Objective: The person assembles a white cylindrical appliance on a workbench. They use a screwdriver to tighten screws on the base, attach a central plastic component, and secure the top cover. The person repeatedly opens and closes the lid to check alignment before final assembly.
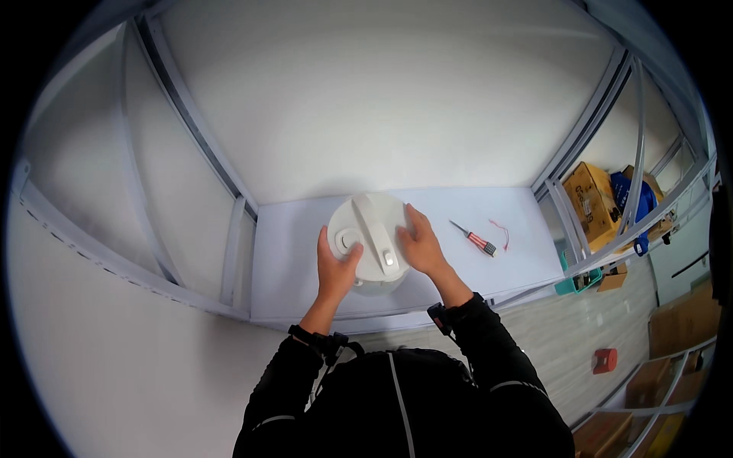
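Note:
A white, round, lidded appliance [372, 221], shaped like a small rice cooker, stands on the white table. A broad handle strip with a button [389, 258] runs across its top, and a round knob-like piece sits at the lid's left. My left hand [336, 263] grips the left side, its thumb resting on the lid by the round piece. On the right side my right hand [422, 244] clasps the rim, thumb over the top. To the right of it lie a screwdriver [475, 238] with a red and black handle and a thin red cord [504, 233].
The white tabletop [290, 252] is framed by pale metal posts [584, 114] and white walls. Beyond the right posts are cardboard boxes [592, 202], a blue bag [637, 200] and a teal crate [578, 282]. A red stool [605, 361] stands on the floor.

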### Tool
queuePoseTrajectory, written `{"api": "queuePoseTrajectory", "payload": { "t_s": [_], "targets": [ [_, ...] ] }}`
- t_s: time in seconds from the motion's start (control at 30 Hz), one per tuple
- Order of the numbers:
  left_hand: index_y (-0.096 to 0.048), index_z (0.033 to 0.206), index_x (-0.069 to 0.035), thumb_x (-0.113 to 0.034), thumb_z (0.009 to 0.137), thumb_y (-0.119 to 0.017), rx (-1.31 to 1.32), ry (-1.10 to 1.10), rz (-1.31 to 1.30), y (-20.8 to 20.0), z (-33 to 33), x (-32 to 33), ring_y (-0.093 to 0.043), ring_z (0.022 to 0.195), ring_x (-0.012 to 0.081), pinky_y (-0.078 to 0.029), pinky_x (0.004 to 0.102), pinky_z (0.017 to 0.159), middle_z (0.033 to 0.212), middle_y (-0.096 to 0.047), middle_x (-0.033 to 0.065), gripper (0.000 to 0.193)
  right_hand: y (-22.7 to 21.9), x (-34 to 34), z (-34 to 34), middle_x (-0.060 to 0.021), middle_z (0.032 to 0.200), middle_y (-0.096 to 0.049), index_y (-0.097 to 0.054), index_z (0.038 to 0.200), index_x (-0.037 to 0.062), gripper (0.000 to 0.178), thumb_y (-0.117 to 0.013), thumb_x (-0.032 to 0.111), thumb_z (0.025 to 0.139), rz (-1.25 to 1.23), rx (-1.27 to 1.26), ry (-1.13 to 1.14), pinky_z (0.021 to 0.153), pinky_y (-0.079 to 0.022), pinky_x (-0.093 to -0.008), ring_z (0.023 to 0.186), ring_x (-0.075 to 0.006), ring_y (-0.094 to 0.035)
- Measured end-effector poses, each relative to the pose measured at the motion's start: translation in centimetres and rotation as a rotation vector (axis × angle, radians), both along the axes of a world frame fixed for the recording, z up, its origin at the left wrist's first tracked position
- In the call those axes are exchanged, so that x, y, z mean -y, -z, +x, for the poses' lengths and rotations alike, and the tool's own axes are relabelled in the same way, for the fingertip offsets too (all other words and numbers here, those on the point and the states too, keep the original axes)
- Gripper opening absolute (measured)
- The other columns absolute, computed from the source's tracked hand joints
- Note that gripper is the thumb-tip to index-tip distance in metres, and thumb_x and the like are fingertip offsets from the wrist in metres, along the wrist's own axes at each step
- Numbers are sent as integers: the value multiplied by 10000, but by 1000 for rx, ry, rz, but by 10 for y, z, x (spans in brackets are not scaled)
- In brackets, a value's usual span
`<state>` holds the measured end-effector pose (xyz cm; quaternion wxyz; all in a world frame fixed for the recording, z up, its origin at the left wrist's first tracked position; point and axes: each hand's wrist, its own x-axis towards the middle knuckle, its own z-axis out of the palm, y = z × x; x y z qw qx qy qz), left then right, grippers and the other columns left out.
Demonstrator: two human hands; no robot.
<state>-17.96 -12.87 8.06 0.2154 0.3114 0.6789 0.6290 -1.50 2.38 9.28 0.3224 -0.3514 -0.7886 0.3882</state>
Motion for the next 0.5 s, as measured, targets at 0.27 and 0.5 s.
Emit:
{"api": "queuePoseTrajectory", "payload": {
  "t_s": [0.27, 0.5],
  "targets": [
    [-236, 1574, 108, -267, 841, -874, -79, -2, -65, -4, 0, 0, -460, 1424, 375, -402, 446, 1175, 1523, -420, 289, 1042, 2, 1, 0, -277, 1512, -492, -413, 1547, -53, 631, -611, 190, 1000, 77, -1, 13, 1165, -423, -434, 1396, -423, -506],
    [-225, 1586, 95, -257, 842, -870, -47, 8, -64, -5, 1, 1, -466, 1421, 365, -407, 437, 1171, 1530, -419, 280, 1045, 2, 4, 0, -280, 1509, -507, -431, 1544, -38, 612, -629, 156, 998, 70, -30, 28, 1179, -409, -431, 1408, -405, -508]
  ]
}}
